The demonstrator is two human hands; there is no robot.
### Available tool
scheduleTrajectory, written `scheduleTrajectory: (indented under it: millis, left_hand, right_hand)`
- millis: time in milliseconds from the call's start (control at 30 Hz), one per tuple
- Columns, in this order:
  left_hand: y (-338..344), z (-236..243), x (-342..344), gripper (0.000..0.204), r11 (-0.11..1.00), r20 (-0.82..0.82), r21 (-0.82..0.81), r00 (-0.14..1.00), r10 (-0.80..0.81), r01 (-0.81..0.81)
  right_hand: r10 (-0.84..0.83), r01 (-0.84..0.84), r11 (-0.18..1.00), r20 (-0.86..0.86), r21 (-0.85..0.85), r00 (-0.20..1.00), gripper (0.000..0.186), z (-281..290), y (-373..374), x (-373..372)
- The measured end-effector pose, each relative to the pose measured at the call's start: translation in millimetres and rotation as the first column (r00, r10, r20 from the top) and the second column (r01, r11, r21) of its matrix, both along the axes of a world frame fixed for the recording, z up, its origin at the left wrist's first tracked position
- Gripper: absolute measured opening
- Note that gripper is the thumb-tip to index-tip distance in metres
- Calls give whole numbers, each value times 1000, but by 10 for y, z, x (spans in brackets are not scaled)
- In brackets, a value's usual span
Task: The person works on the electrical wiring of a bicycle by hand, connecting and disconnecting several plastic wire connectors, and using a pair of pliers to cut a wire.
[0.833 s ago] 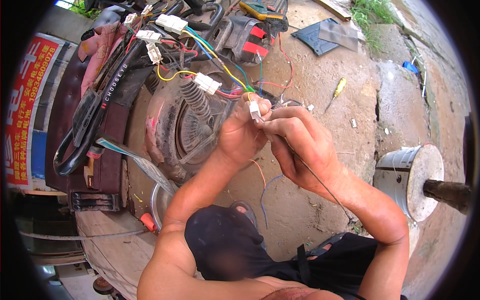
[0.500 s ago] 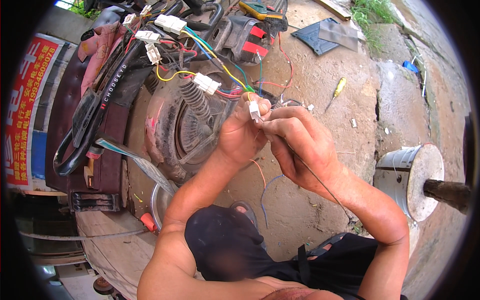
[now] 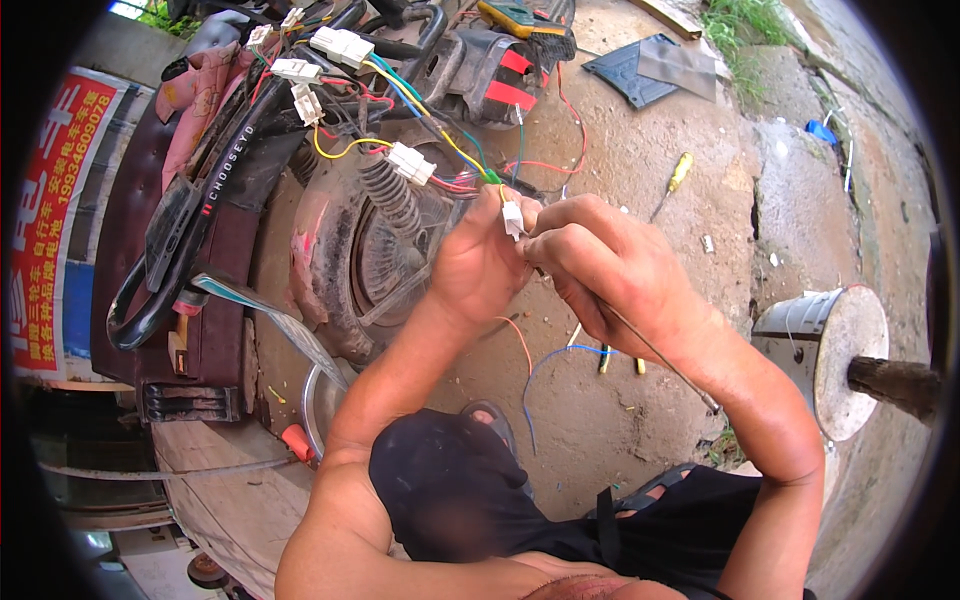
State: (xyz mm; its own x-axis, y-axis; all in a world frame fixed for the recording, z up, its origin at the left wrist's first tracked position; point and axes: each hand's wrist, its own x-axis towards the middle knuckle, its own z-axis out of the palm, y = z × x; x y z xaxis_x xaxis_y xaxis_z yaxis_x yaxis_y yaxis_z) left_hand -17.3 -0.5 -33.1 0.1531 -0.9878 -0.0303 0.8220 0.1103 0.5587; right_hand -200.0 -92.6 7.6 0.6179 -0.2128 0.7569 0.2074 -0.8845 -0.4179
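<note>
A small white plastic connector (image 3: pixel 513 218) is pinched between the fingers of my left hand (image 3: pixel 470 262). A yellow wire and a green-wrapped bundle lead into it from above. My right hand (image 3: pixel 620 275) is closed around a thin dark rod (image 3: pixel 660 357), its fingertips close against the connector's lower end. The rod slants back under my right wrist, and its front tip is hidden by my fingers. Up and to the left hang a larger white connector (image 3: pixel 411 163) and several others on coloured wires.
A dirty wheel (image 3: pixel 350 260) with a coil spring lies beyond my left forearm. On the ground are a yellow-handled screwdriver (image 3: pixel 681 172), a loose blue wire (image 3: pixel 527 395) and a black plate (image 3: pixel 632 75). A white drum (image 3: pixel 850 365) stands at right; a yellow multimeter (image 3: pixel 520 22) lies at the back.
My right hand has shifted slightly right and up, and the rod's rear end has swung outward. The connector has moved a little right. Yellowish handle ends now show below my right hand.
</note>
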Motion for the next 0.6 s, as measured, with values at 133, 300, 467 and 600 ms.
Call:
scheduleTrajectory:
  millis: [133, 300, 467, 600]
  left_hand:
    - [-5, -133, 235, 24, 993, 32, -20, 993, -113, 114]
    - [-17, 57, 169, 24, 984, 241, 173, 967, -87, 46]
    - [19, 37, 144, 16, 996, 107, 58, 992, -68, 62]
    - [17, -9, 136, 14, 995, 33, 51, 995, -93, 91]
  right_hand:
    - [75, -80, 995, -92, -54, 993, 21, -9, -93, 9]
    - [123, -127, 991, -102, -39, 987, 21, -11, -116, -27]
    - [35, -47, 983, 68, 179, 997, 22, -18, 0, -52]
    - [28, -50, 964, 87, 262, 996, 20, -34, 29, -45]
